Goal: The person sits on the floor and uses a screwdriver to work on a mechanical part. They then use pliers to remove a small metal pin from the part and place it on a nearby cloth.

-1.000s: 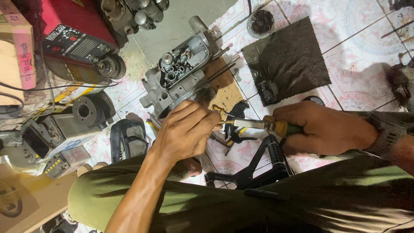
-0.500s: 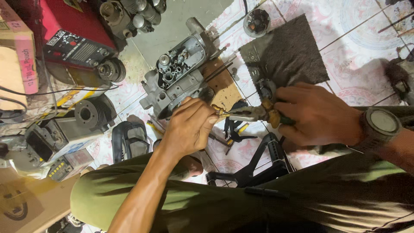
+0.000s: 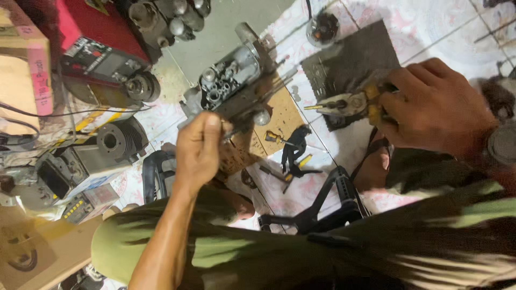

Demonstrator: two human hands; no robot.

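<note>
My left hand (image 3: 200,153) has its fingers pinched together just below a grey metal engine part (image 3: 231,86) with round bores; whether it grips something small I cannot tell. My right hand (image 3: 438,107) holds long-nose pliers (image 3: 349,102) with yellow and dark handles. The jaws point left, above a dark cloth (image 3: 355,59) on the tiled floor. A wristwatch (image 3: 502,145) sits on my right wrist.
A brown board (image 3: 279,115) lies under the engine part. Small tools (image 3: 293,147) and a black frame (image 3: 322,207) rest on the floor near my knees. A red machine (image 3: 97,43), a finned cylinder (image 3: 115,140) and boxes crowd the left.
My right hand has lifted the pliers up and to the right, away from my left hand. My left hand has moved up toward the engine part.
</note>
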